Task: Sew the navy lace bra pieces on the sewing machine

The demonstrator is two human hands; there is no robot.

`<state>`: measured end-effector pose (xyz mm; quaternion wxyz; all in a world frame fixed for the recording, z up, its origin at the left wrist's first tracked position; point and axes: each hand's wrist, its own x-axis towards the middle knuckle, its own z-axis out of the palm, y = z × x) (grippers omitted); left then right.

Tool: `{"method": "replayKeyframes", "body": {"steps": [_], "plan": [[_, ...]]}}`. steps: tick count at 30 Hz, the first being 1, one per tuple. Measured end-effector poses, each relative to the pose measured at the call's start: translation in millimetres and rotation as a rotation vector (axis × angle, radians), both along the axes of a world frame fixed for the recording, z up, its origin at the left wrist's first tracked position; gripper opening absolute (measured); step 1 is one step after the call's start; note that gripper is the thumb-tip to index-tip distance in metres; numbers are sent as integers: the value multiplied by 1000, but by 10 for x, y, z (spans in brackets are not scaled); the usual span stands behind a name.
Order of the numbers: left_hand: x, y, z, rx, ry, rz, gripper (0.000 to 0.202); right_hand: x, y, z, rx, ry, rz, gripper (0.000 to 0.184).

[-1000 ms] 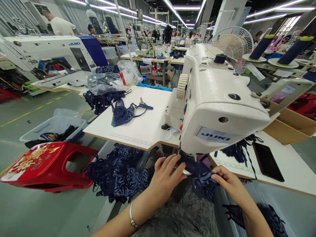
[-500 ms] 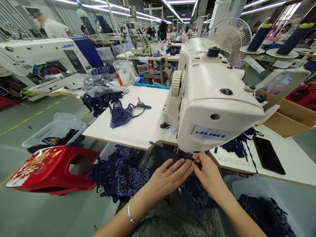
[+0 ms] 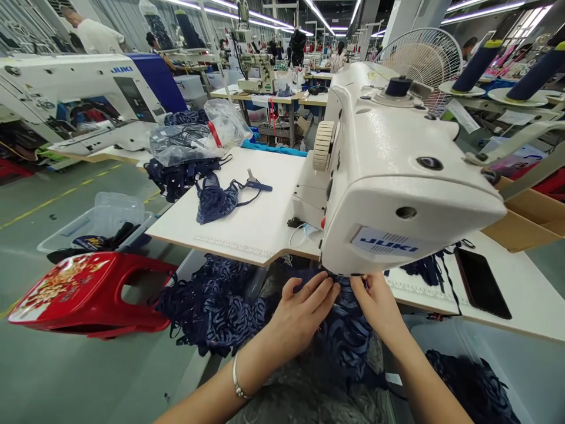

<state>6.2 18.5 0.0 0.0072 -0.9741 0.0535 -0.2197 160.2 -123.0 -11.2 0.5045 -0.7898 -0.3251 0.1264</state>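
Observation:
A navy lace bra (image 3: 348,335) hangs from under the head of the white sewing machine (image 3: 410,194), its upper edge at the needle area, which the machine hides. My left hand (image 3: 304,306) presses bent fingers onto the cloth just left of the needle area. On the other side, my right hand (image 3: 377,300) pinches the bra's edge between thumb and fingers, partly hidden below the machine head. Another navy bra (image 3: 216,200) lies on the white table (image 3: 265,227), a tag at its strap.
At the left are a bin of navy lace pieces (image 3: 220,300), a red stool (image 3: 88,294) and a bagged bundle (image 3: 185,141). A phone (image 3: 481,282) rests on the table's right side, above a clear bin (image 3: 529,359). Thread cones (image 3: 479,68) and a fan (image 3: 424,68) stand behind.
Both hands have drawn slightly apart on the bra. More of its patterned lace now shows below them. The view has shifted a little, with the machine head appearing larger.

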Motion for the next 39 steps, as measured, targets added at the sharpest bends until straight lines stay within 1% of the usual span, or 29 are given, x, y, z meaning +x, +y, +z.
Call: {"method": "replayKeyframes", "body": {"steps": [3, 5, 9, 13, 18, 21, 24, 28, 30, 32, 35, 39], "plan": [[13, -8, 1, -4, -18, 13, 50, -3, 28, 32, -52, -38, -32, 25], [16, -16, 4, -8, -19, 18, 50, 0, 31, 42, -72, -42, -28, 26], [16, -35, 4, 4, -16, 33, 53, 7, 18, 38, -94, -63, -11, 23], [21, -41, -5, -16, -44, 32, 54, 8, 11, 20, -112, -84, -33, 20], [27, -42, -21, -38, -52, 34, 53, 14, 33, 7, -85, -77, -27, 19], [27, -49, -54, -64, -66, 64, 55, -4, 68, 35, -49, -74, -34, 17], [39, -43, -91, -117, -106, 99, 59, -24, 107, 63, 9, -62, -21, 14], [59, -33, -81, -200, -147, 69, 61, 16, 98, 16, 66, -45, -47, 18], [60, -36, -61, -219, -157, 70, 59, 111, 48, -40, 64, -46, -83, 23], [59, -42, -53, -230, -160, 68, 57, 282, -28, -92, 45, -53, -132, 27], [67, -49, -80, -225, -170, 60, 56, 666, -162, -119, 8, -68, -212, 30], [90, -57, -134, -177, -213, 62, 60, 1235, -277, -64, -85, -60, -340, 25]]}}
